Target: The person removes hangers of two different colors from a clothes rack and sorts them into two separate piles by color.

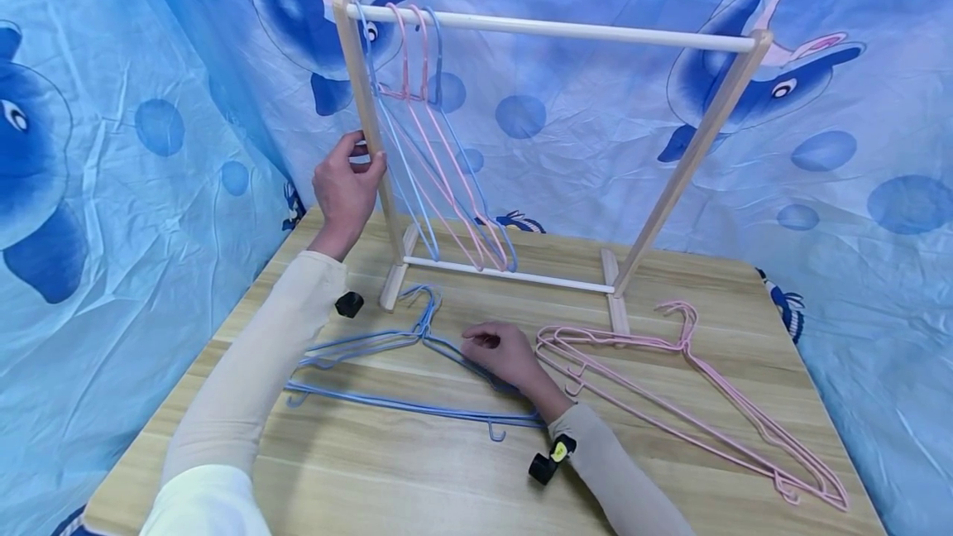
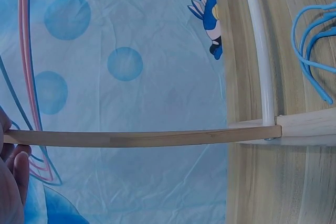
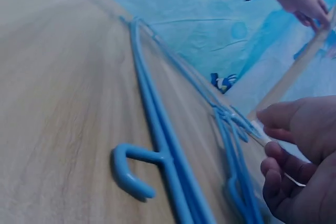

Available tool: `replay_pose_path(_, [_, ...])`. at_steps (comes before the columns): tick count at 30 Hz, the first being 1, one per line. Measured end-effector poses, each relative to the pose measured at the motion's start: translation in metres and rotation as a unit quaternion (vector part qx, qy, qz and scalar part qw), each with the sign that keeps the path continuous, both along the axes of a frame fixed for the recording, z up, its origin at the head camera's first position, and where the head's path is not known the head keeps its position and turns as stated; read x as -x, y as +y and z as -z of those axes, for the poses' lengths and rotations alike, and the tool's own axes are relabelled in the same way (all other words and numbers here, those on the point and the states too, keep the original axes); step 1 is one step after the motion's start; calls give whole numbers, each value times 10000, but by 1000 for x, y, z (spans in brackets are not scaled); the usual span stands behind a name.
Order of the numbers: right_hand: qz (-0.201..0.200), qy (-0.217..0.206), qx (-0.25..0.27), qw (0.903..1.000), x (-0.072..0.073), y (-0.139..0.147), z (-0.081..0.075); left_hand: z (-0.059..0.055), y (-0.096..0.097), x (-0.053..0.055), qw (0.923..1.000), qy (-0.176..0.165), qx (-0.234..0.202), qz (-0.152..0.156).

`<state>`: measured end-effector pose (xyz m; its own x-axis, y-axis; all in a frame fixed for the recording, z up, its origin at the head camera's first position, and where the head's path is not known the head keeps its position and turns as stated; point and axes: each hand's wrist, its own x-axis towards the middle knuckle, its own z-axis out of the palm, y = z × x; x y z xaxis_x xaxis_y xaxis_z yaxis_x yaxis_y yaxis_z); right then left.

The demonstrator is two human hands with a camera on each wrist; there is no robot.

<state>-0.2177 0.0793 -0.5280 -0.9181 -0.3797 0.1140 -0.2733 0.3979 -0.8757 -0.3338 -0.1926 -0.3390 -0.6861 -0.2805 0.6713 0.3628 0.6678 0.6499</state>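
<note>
My left hand (image 1: 346,184) grips the left wooden post (image 1: 365,89) of a small clothes rack, thumb and fingers on either side of it. Pink hangers (image 1: 405,64) and blue hangers (image 1: 438,64) hang together at the left end of the white top rail (image 1: 558,26). Over the right side of the blue hangers (image 1: 424,409) lying on the table is my right hand (image 1: 510,354), its fingers loosely bent. The right wrist view shows nothing between those fingers; a blue hanger's small hook (image 3: 131,179) lies nearby.
Several pink hangers (image 1: 744,404) lie stacked on the wooden table (image 1: 417,478) at the right. The rack's right post (image 1: 692,164) and white lower bar (image 1: 521,279) stand behind. A blue patterned curtain (image 1: 581,180) surrounds the table.
</note>
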Motion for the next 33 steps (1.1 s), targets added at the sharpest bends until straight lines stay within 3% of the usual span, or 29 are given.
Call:
replay_pose_path(5, [114, -410, 811, 9958, -8, 14, -11, -1, 0, 0, 10000, -8, 8, 14])
replay_pose_path(9, [287, -606, 1084, 9918, -19, 26, -22, -1, 0, -1, 10000, -24, 25, 5])
replay_pose_path(17, [521, -971, 1542, 9819, -34, 50, -57, -2, -3, -1, 10000, -31, 19, -27])
replay_pose_path(25, [919, -958, 1908, 9726, -24, 70, -100, -2, -3, -1, 9999, -100, -2, 6])
replay_pose_path(33, [731, -889, 1853, 9759, 0, 74, -151, -1, -1, 0, 9999, -145, -16, 24])
